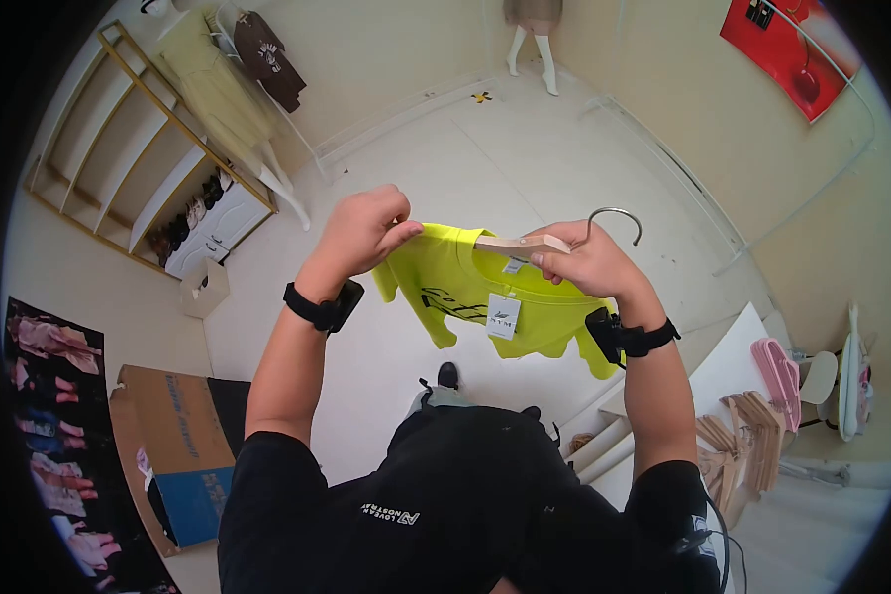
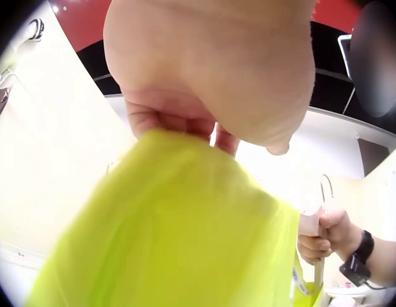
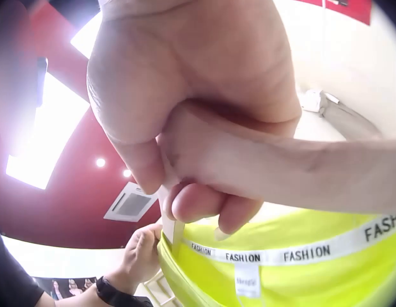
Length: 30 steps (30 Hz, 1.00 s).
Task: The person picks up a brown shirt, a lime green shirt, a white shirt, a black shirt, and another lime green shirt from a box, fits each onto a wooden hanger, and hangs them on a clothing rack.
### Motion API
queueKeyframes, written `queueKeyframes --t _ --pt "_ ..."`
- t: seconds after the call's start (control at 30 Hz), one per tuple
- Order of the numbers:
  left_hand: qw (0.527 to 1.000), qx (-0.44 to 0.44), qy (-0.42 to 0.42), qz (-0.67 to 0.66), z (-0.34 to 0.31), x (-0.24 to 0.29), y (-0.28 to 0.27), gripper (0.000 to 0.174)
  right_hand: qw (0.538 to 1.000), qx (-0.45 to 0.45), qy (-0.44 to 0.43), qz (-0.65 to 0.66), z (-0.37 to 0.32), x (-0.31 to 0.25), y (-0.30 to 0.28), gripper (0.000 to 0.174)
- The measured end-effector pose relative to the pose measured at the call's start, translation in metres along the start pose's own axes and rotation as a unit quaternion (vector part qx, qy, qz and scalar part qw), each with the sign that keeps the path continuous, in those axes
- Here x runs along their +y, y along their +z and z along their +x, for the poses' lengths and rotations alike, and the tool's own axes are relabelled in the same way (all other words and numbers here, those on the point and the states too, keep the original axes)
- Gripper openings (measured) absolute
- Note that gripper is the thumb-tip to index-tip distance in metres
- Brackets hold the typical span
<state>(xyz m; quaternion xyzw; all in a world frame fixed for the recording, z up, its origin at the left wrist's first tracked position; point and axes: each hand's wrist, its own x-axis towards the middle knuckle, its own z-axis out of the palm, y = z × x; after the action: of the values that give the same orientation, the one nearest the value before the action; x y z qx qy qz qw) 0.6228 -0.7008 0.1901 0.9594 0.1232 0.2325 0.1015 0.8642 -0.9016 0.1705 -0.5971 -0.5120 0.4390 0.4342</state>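
Note:
A neon yellow-green T-shirt [image 1: 554, 322] with dark lettering hangs in front of the person's body. At one shoulder of it, the left hand [image 1: 371, 230] pinches the fabric, fingers curled behind the cloth in the left wrist view. The right hand [image 1: 594, 259] grips a wooden hanger [image 1: 500, 245] near its centre, just below the metal hook [image 1: 616, 211]. One hanger arm reaches into the neck opening toward the left hand. A white paper tag [image 1: 503, 315] dangles at the shirt's front. The right wrist view shows a white neckband [image 3: 242, 257] printed FASHION.
At right, a white table [image 1: 728, 368] bears wooden hangers [image 1: 757, 436] and pink hangers [image 1: 777, 381]. A cardboard box [image 1: 178, 421] stands at left. Beyond are a shelf unit [image 1: 119, 139], a dressed mannequin [image 1: 213, 84] and a white clothes rail [image 1: 802, 213].

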Motion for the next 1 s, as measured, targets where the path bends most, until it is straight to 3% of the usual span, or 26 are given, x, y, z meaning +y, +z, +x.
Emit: queueKeyframes --t 0.13,0.17,0.23,0.33,0.4,0.43,0.5,0.53,0.6,0.63,0.67,0.73,0.77,0.83,0.87,0.93,1.0 --pt "0.989 -0.054 -0.117 -0.071 -0.013 -0.029 0.003 0.020 0.997 0.016 0.003 -0.076 0.028 -0.023 0.002 0.024" --pt "0.989 -0.065 -0.084 -0.099 -0.019 -0.050 0.012 0.017 0.995 0.018 0.018 -0.101 0.038 -0.031 0.003 0.025" --pt "0.984 -0.075 -0.099 -0.125 -0.028 -0.094 0.031 0.016 0.990 0.018 0.043 -0.133 0.061 -0.044 0.011 0.026" --pt "0.964 -0.079 -0.145 -0.210 -0.035 -0.136 0.044 0.013 0.989 0.012 -0.012 -0.144 0.091 -0.060 0.019 0.023" --pt "0.969 0.071 -0.045 -0.234 -0.040 -0.165 0.045 0.013 0.987 0.011 0.026 -0.160 0.109 -0.071 0.021 0.023" --pt "0.967 0.076 -0.048 -0.240 -0.042 -0.180 0.043 0.013 0.980 0.000 0.068 -0.186 0.121 -0.077 0.021 0.023" --pt "0.956 -0.013 -0.101 -0.277 -0.041 -0.197 0.027 0.016 0.973 -0.020 0.087 -0.212 0.146 -0.081 0.031 0.023" --pt "0.955 -0.011 -0.101 -0.279 -0.041 -0.206 0.023 0.016 0.967 -0.036 0.102 -0.231 0.159 -0.081 0.035 0.024" --pt "0.976 -0.064 -0.192 -0.085 -0.041 -0.218 0.014 0.024 0.971 -0.016 0.081 -0.225 0.184 -0.084 0.046 0.024" --pt "0.975 -0.041 -0.219 -0.012 -0.043 -0.225 0.006 0.028 0.975 0.003 0.059 -0.216 0.198 -0.085 0.051 0.024" --pt "0.975 -0.041 -0.220 -0.015 -0.046 -0.233 0.002 0.028 0.974 0.002 0.061 -0.217 0.212 -0.084 0.055 0.024" --pt "0.982 0.100 -0.155 -0.040 -0.047 -0.245 -0.002 0.031 0.982 -0.054 0.056 -0.175 0.239 -0.083 0.057 0.024" --pt "0.981 0.101 -0.161 -0.042 -0.043 -0.246 -0.005 0.031 0.981 -0.060 0.059 -0.176 0.253 -0.085 0.060 0.024" --pt "0.980 0.071 -0.111 -0.147 -0.021 -0.237 -0.007 0.031 0.977 -0.101 0.054 -0.181 0.279 -0.091 0.068 0.025" --pt "0.980 0.073 -0.116 -0.145 -0.014 -0.241 -0.005 0.031 0.976 -0.107 0.053 -0.182 0.294 -0.094 0.075 0.025" --pt "0.973 -0.086 -0.167 -0.131 0.000 -0.251 -0.001 0.030 0.961 -0.146 0.049 -0.228 0.324 -0.097 0.083 0.024" --pt "0.979 -0.085 -0.147 -0.116 0.012 -0.259 -0.002 0.028 0.957 -0.164 0.032 -0.237 0.347 -0.095 0.080 0.024"
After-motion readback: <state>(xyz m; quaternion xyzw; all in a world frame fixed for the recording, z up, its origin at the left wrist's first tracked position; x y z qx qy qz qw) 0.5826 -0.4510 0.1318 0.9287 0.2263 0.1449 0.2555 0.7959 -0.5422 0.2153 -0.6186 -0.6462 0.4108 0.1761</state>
